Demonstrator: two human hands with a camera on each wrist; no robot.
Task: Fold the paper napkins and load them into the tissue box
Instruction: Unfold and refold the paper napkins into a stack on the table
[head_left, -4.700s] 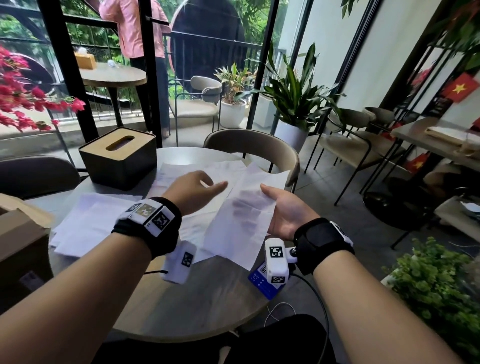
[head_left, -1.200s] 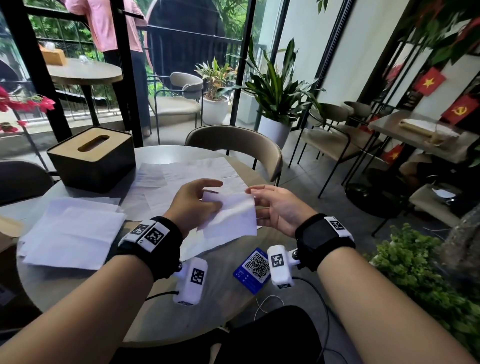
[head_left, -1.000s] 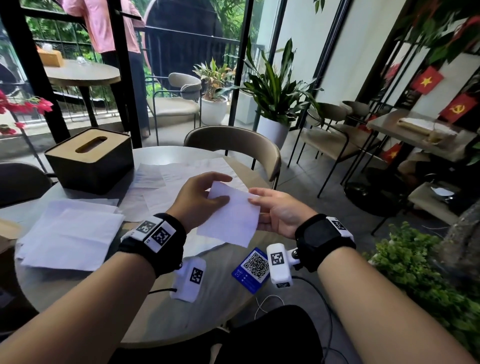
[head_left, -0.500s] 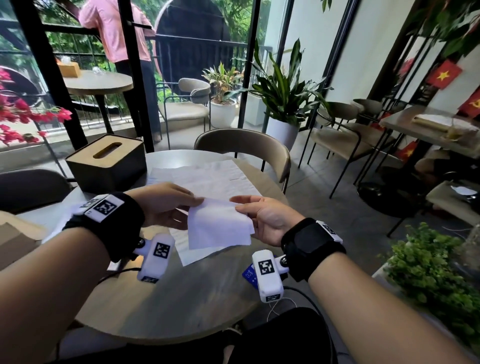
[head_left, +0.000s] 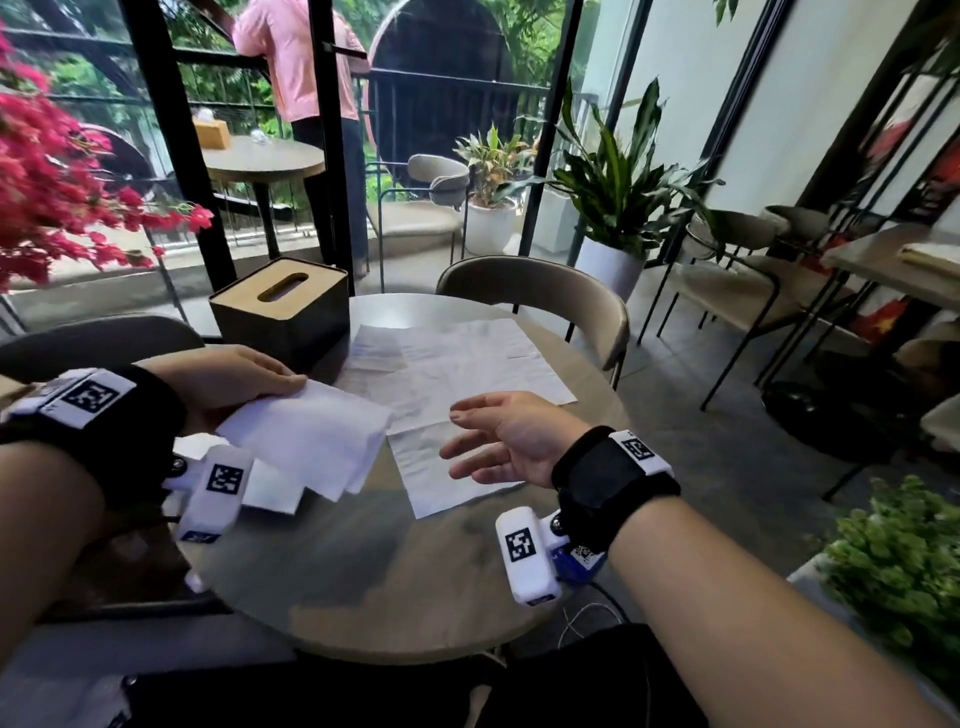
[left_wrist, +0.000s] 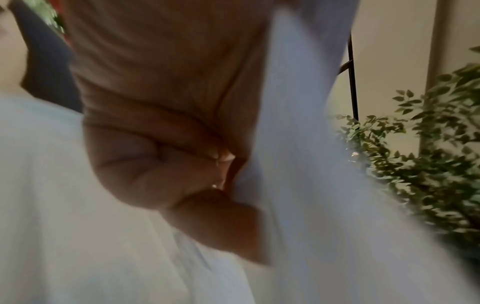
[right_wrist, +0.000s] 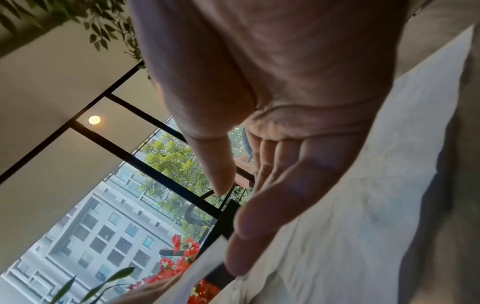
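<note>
My left hand (head_left: 234, 379) holds a folded white napkin (head_left: 311, 441) just above the table's left side, fingers on top of it. In the left wrist view the thumb and curled fingers (left_wrist: 207, 222) pinch the folded napkin (left_wrist: 298, 185). My right hand (head_left: 498, 436) hovers over the unfolded napkins (head_left: 452, 369) spread in the middle of the round table (head_left: 363, 582); its fingers (right_wrist: 259, 226) are straight and hold nothing. The black tissue box (head_left: 280, 312) with a slotted wooden lid stands at the table's back left, beyond my left hand.
A beige chair (head_left: 540, 301) stands behind the table, and a dark chair (head_left: 93, 338) to the left. Red flowers (head_left: 57, 182) hang at far left. Potted plants (head_left: 618, 197) stand behind and a green bush (head_left: 904, 571) grows to my right. A person (head_left: 301, 104) stands outside on the terrace.
My right hand has let go of the folded napkin and opened over the flat sheets. My left hand has carried the folded napkin leftward, toward the tissue box side.
</note>
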